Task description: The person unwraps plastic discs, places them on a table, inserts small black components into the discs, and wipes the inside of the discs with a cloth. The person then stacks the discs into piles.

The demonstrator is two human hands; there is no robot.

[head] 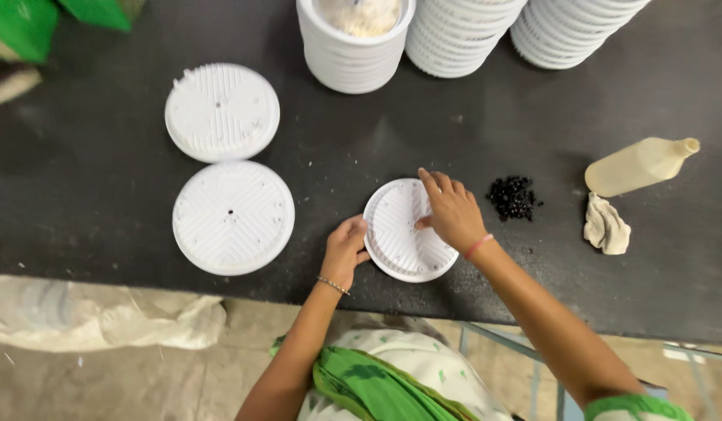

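Note:
A small white ribbed plastic disc (393, 234) lies on the black table (104, 210) near its front edge. My left hand (345, 251) grips the disc's left rim with thumb and fingers. My right hand (452, 210) rests on top of the disc's right half, fingers pressed onto its ribbed surface. A small heap of black bits (513, 196) lies just right of my right hand.
Two larger white ribbed discs (233, 217) (222, 111) lie to the left. Stacks of white discs (353, 54) (458, 35) (567, 27) stand at the back. A cream plastic bottle (637, 165) lies on its side at right, with a crumpled cloth (605, 225) below it. Green objects (22, 27) occupy the far left corner.

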